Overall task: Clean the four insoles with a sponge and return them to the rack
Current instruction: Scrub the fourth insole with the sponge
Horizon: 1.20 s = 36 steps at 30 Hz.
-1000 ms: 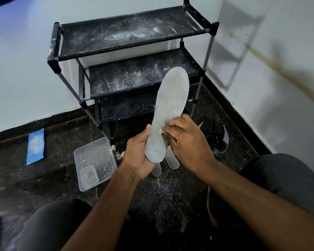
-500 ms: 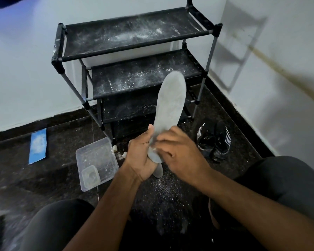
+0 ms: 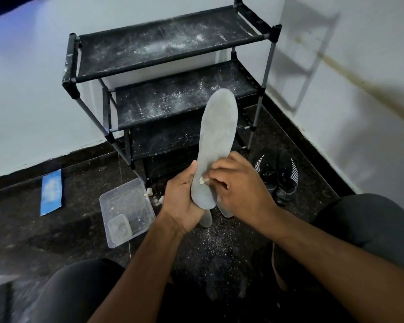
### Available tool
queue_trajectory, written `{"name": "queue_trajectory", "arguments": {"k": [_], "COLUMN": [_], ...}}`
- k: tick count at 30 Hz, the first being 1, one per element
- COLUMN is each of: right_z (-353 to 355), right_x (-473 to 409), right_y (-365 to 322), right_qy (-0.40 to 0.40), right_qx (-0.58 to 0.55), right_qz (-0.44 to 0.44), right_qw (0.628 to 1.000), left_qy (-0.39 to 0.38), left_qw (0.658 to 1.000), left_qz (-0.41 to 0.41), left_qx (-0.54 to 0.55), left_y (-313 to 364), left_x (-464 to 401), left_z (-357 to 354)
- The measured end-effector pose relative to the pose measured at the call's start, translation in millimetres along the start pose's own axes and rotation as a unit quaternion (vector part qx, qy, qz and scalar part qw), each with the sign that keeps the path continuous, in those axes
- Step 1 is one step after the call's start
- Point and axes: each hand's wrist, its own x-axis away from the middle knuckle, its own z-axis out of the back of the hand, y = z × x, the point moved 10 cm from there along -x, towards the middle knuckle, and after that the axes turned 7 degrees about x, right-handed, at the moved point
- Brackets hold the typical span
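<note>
One gray insole point(image 3: 216, 145) held up by the heel in the left hand point(image 3: 182, 201), right hand point(image 3: 238, 194) pinching a small sponge bit point(image 3: 202, 180) against it. Two more insoles point(image 3: 224, 208) below on the dark speckled floor point(image 3: 56, 234). One dusty black rack point(image 3: 168, 52), two black shoes point(image 3: 278, 176), white walls point(image 3: 21, 89).

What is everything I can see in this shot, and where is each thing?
held insole: one, grey, upright in front of the rack, heel end in the left hand
sponge piece: one, pale, pinched against the held insole
other insoles: at least two, grey, on the floor under the hands, mostly hidden
rack: one, black shelves dusted white, in the corner
clear tub: one, with a smaller tub inside, on the floor left of the hands
pale bits: a few, beside the tub
shoes: one pair, black with white stripes, right of the rack
blue strip: one, on the floor, far left
left hand: grips the insole
right hand: pinches the sponge piece
</note>
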Motion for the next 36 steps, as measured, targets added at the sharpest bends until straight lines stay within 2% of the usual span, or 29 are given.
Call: {"name": "queue_trajectory", "arguments": {"k": [4, 9, 13, 18, 22, 26, 30, 31, 35, 36], "right_z": [-11.4, 1.0, -14.0, -4.9, -15.8, -4.9, -17.3, -18.3, -4.7, -4.1], "right_x": [10.1, 1.4, 10.5, 3.2, 12.0, 5.0, 15.4, 16.0, 6.5, 6.0], "right_y": [-35.1, 5.6, -27.1, 2.0, -26.8, -0.9, -31.9, -31.9, 0.3, -2.9], "right_qy": [-0.063, 0.004, -0.071, -0.026, -0.073, -0.032, -0.092, -0.09, -0.009, -0.007], "right_qx": [-0.067, -0.005, -0.117, -0.052, -0.132, -0.032, -0.108, -0.11, -0.074, -0.079], "right_qz": [0.075, -0.022, 0.038, -0.029, 0.034, -0.019, 0.052, 0.054, -0.035, -0.03], "right_qw": [0.993, 1.0, 0.99, 0.998, 0.988, 0.999, 0.989, 0.988, 0.997, 0.996], "left_qy": [-0.013, -0.025, -0.042, -0.05, -0.057, -0.065, -0.067, -0.066, -0.065, -0.066], "left_qw": [0.999, 0.999, 0.999, 0.998, 0.998, 0.997, 0.998, 0.998, 0.998, 0.998], "left_qz": [0.011, -0.028, 0.0, -0.035, -0.004, -0.028, -0.004, 0.001, -0.01, -0.007], "left_qx": [-0.037, 0.007, -0.015, -0.003, 0.0, 0.009, 0.016, 0.013, 0.017, 0.017], "left_y": [2.8, 8.2, 7.9, 14.3, 10.5, 15.1, 11.3, 9.9, 4.5, 2.6], "left_x": [-3.4, -2.8, -3.9, -4.8, -8.3, -9.1, -8.5, -7.3, -6.8, -7.7], "left_z": [4.0, -1.2, -0.6, -2.3, 6.0, 3.1, 4.2, 3.2, -1.9, -1.7]}}
